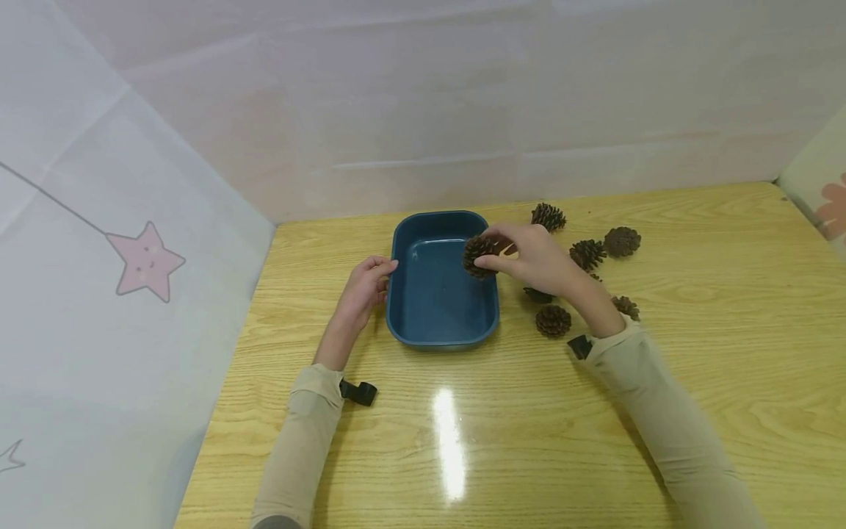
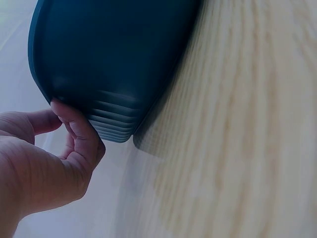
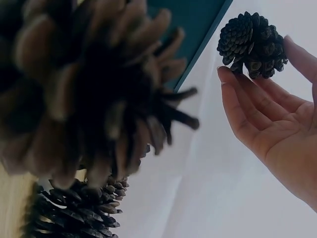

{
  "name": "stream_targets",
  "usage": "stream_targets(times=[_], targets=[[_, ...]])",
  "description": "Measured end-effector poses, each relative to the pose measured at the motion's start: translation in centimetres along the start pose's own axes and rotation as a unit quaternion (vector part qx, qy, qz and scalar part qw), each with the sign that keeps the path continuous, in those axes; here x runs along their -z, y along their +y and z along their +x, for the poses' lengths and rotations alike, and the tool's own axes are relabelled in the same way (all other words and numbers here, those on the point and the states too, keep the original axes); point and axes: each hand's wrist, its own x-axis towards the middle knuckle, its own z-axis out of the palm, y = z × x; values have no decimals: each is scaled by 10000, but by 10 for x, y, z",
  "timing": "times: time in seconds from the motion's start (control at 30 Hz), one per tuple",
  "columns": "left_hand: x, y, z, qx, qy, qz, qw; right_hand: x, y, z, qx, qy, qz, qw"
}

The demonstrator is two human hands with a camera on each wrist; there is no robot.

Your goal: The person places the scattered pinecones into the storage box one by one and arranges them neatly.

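Observation:
A dark blue rectangular plastic bin (image 1: pixel 441 334) stands on the wooden table. My left hand (image 1: pixel 366 289) holds its left rim, the thumb on the edge and the fingers curled against the outer wall; in the left wrist view the hand (image 2: pixel 54 153) meets the rim near the ridged side. Over the bin's right part, my right hand (image 1: pixel 538 257) pinches a brown pine cone (image 1: pixel 479 257) between thumb and fingertips. The right wrist view has this pine cone (image 3: pixel 252 44) above the palm. Inside the bin, the visible floor is bare.
Several more pine cones lie right of the bin, among them one (image 1: pixel 553 321) near the front, one (image 1: pixel 548 217) at the back and one (image 1: pixel 622 241) farther right. My right forearm partly covers some. A pale cloth wall (image 1: pixel 410 110) rises behind the table (image 1: pixel 515 441).

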Motion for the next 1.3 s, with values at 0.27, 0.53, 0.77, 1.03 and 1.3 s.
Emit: stream_targets(times=[0.27, 0.53, 0.77, 1.03, 1.3], targets=[[1, -1, 0, 4, 32, 15, 10000, -5, -3, 1, -137, -253, -119, 9995], [1, -2, 0, -32, 23, 33, 10000, -11, -3, 4, -121, -510, -180, 9985], [1, -2, -1, -35, 3, 29, 10000, -14, -2, 4, 152, -626, -180, 9978], [2, -2, 0, -62, -34, -33, 10000, -16, -4, 4, 97, -644, -181, 9977], [1, -1, -1, -39, -11, -12, 10000, -21, -6, 5, 14, -851, -224, 9961]])
